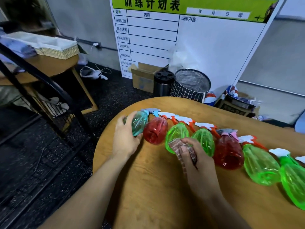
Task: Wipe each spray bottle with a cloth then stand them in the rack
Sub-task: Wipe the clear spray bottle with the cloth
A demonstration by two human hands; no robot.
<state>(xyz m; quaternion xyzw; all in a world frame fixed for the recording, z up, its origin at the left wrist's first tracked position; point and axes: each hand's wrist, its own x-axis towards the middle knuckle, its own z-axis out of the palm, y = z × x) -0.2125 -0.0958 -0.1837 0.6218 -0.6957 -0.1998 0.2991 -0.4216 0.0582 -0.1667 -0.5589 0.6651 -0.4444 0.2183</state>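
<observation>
A rounded wooden table fills the lower right, its curved edge running from 12 o'clock round to 7 o'clock above a dark speckled floor. Seven spray bottles lie on their sides in a row across the top, from 11 o'clock toward 3 o'clock: a teal bottle, a red bottle, a green bottle, then further green and red ones reaching the right edge. The left hand curls round the base of the teal bottle at the row's left end. The right hand grips a bunched checked cloth, which is pressed against the green bottle. Beyond the table, at 12 o'clock, a large whiteboard with a green header leans against the grey wall; at its foot stand a cardboard box, a dark cylindrical bin and a wire mesh basket. At 10 o'clock a second wooden table carries a woven basket. A black metal frame crosses in front of it.
</observation>
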